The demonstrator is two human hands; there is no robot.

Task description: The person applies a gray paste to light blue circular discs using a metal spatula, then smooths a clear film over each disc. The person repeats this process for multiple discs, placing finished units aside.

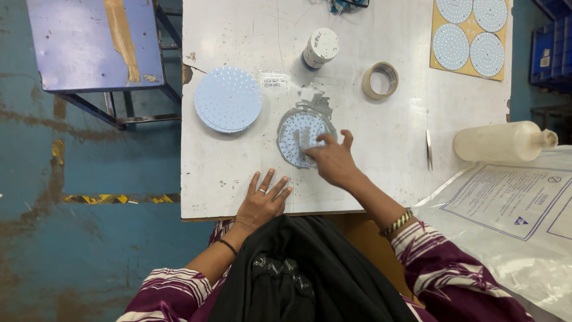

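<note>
A round white perforated disc (296,132) lies on the white table (381,149), ringed by grey smeared paste. My right hand (332,160) rests on the disc's near right edge, fingertips pressing on a grey smear across it; whether they hold a small tool is unclear. My left hand (262,200) lies flat on the table near its front edge, fingers spread, holding nothing. A stack of similar round discs (228,99) sits to the left of the worked disc.
A white capped jar (320,48) and a tape roll (380,80) stand behind the disc. A yellow card with round discs (471,36) lies far right. A pale plastic bottle (503,142) lies on its side above a clear printed bag (512,209). A blue stool (89,42) stands left.
</note>
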